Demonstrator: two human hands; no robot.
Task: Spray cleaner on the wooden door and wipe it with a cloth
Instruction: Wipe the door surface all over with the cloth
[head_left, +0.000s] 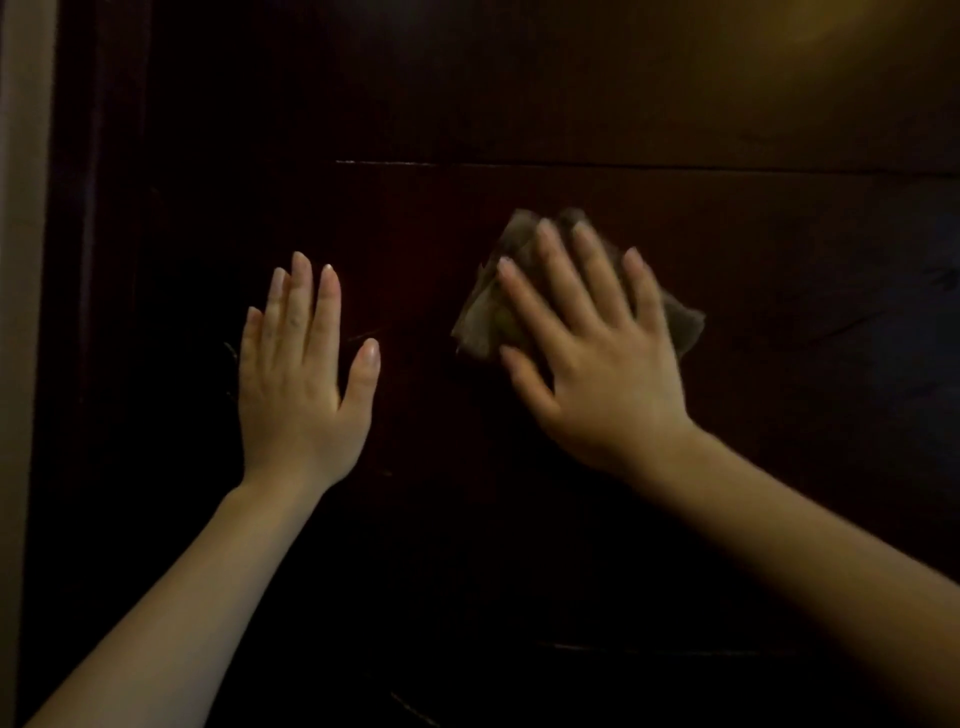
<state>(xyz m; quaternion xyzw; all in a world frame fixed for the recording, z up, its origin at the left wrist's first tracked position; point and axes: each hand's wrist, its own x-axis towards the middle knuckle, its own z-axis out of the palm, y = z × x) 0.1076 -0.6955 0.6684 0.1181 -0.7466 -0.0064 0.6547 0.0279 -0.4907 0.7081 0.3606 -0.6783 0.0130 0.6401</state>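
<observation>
Head view: right hand (597, 358) is being held flat, fingers spread, and the cloth (480, 317) is being pressed under it against the wooden door (519, 104). Cloth edges are showing past the fingertips on both sides. Left hand (301, 374) is being laid open on the door, beside the cloth, nothing being held. Scene is dimly lit.

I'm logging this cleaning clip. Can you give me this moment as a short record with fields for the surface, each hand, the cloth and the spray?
surface: dark wooden door, dimly lit
left hand: fingers straight, palm flat towards the door, holds nothing
right hand: fingers spread, presses the cloth against the door
cloth: brownish, bunched under the right hand
spray: none in view
stage: wiping
</observation>
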